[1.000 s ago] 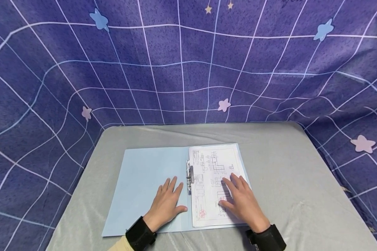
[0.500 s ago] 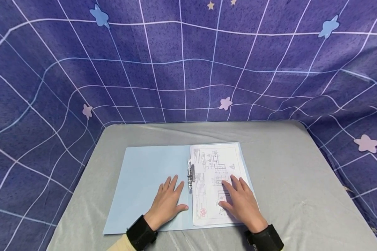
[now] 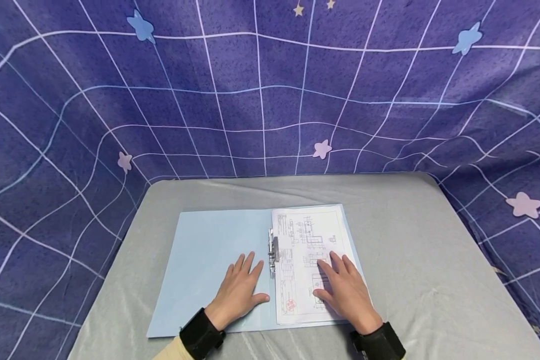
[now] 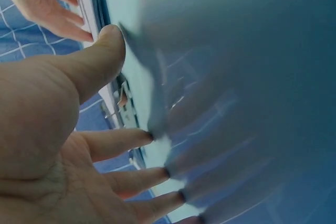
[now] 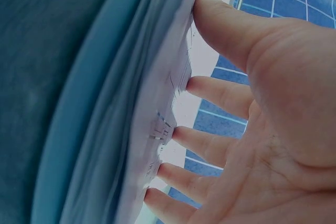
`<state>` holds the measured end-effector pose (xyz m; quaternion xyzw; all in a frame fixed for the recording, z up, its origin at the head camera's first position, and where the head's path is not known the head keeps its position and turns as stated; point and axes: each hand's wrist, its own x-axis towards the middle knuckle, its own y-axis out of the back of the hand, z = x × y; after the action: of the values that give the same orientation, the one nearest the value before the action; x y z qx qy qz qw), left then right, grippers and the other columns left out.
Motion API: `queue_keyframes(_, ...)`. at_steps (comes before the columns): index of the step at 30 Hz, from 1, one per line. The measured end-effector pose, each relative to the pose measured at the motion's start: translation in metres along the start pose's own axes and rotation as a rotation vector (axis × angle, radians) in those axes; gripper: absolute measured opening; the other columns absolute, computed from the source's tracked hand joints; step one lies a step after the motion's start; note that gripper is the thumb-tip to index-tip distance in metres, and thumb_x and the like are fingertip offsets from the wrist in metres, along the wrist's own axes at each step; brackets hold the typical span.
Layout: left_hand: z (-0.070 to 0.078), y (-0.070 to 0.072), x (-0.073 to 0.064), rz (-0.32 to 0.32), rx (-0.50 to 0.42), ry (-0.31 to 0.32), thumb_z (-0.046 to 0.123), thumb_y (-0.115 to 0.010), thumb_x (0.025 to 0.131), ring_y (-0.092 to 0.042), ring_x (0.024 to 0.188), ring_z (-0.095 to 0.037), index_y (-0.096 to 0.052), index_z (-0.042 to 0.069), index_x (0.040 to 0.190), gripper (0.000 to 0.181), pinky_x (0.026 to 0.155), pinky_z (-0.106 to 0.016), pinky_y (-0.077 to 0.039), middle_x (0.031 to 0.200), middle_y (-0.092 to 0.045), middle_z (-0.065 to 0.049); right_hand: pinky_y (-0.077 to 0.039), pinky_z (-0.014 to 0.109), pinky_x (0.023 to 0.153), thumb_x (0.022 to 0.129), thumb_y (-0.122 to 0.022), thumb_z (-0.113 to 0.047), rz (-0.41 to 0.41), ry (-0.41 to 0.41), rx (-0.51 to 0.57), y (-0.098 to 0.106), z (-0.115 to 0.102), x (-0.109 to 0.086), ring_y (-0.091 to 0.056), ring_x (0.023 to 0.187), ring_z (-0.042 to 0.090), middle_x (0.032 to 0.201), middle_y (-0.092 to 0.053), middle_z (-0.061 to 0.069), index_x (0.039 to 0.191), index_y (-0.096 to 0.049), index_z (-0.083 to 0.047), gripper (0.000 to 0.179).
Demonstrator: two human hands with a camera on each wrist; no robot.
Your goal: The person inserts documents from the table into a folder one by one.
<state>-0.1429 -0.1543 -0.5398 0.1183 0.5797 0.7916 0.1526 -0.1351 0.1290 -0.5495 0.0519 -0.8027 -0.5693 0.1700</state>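
A light blue folder (image 3: 207, 250) lies spread flat in the head view. On its right side sits a stack of papers (image 3: 297, 300), the top sheet printed with technical drawings and a red stamp. A metal clip (image 3: 272, 252) runs along the spine at the papers' left edge. My left hand (image 3: 238, 292) rests on the bare left cover, fingers spread; in the left wrist view its fingertips touch the glossy surface. My right hand (image 3: 344, 290) rests on the top sheet, and in the right wrist view its fingertips (image 5: 181, 132) touch the paper.
A grey cloth-covered table (image 3: 409, 250) lies under the folder and extends to its right and behind it. A purple curtain (image 3: 234, 110) with grid lines and stars hangs at the back and both sides. Black wrist straps (image 3: 380, 342) circle both wrists.
Both hands stay almost still on the folder and papers. The head view shifts very slightly.
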Motion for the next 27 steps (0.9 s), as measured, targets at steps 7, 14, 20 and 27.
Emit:
queue_keyframes(7,0.001,0.022,0.022,0.037,0.018,-0.043,0.041,-0.071,0.088,-0.055,0.119,-0.043,-0.054,0.000,0.137,0.066,0.093,-0.055,-0.047,0.137,-0.051,-0.026,-0.033,0.059,0.105,0.070,-0.087,-0.041,-0.006,-0.010,-0.012,0.001,0.002,0.000,-0.040,0.130,0.051,0.141,-0.048,0.025,0.130,-0.063,-0.010,0.071)
queue_keyframes(14,-0.006,0.035,0.075,0.139,-0.019,-0.072,0.023,-0.069,0.093,-0.064,0.074,-0.023,-0.070,0.003,0.112,0.028,0.059,-0.037,-0.051,0.090,-0.069,-0.010,-0.033,0.059,0.105,0.069,-0.087,-0.042,-0.002,-0.017,-0.007,-0.003,0.002,-0.002,-0.040,0.130,0.052,0.141,-0.048,0.025,0.129,-0.064,-0.011,0.072)
queue_keyframes(20,-0.015,0.025,0.110,0.147,-0.005,0.017,0.018,-0.069,0.092,-0.065,0.072,-0.018,-0.074,0.009,0.101,0.013,0.057,-0.034,-0.050,0.092,-0.073,-0.006,-0.034,0.059,0.105,0.069,-0.087,-0.042,-0.002,-0.019,0.014,-0.007,0.000,-0.003,-0.040,0.130,0.053,0.141,-0.048,0.025,0.130,-0.063,-0.012,0.071)
queue_keyframes(27,-0.018,0.015,0.126,0.121,-0.009,0.071,0.018,-0.072,0.090,-0.061,0.065,-0.014,-0.075,0.013,0.089,0.006,0.053,-0.031,-0.045,0.086,-0.072,-0.003,-0.034,0.060,0.104,0.069,-0.086,-0.044,-0.003,-0.039,0.004,-0.007,-0.001,-0.003,-0.039,0.130,0.052,0.142,-0.048,0.024,0.130,-0.064,-0.013,0.072)
